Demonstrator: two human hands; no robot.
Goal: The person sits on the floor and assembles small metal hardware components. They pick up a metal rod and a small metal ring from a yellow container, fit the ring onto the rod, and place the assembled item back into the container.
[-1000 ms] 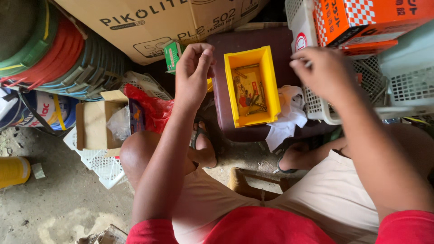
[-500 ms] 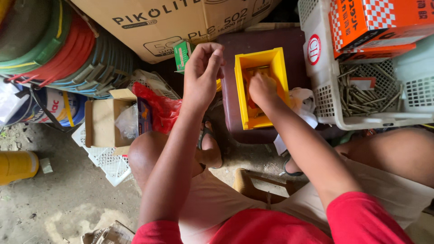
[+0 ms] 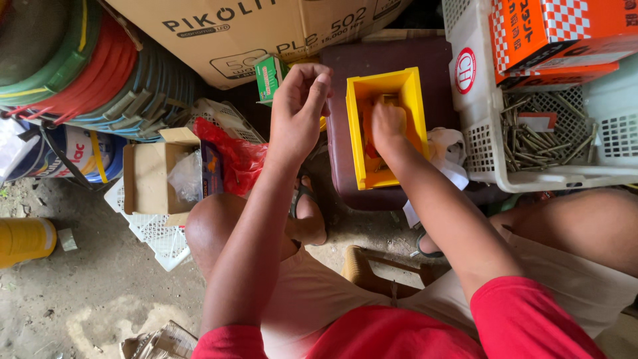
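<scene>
Hands – right hand [image 3: 387, 123] inside bright yellow bin [image 3: 355, 143]

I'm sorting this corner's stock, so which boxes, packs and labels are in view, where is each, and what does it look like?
Large cardboard carton: top centre, brown with dark print.
Small green pack: under the carton, beside the left hand.
Orange box: top right, on the white basket, white checker pattern.
Round red-and-white label: on the basket's wall.
Open cardboard box: left, brown, clear plastic inside.
Yellow bin: centre, the right hand inside, unlabelled.
</scene>
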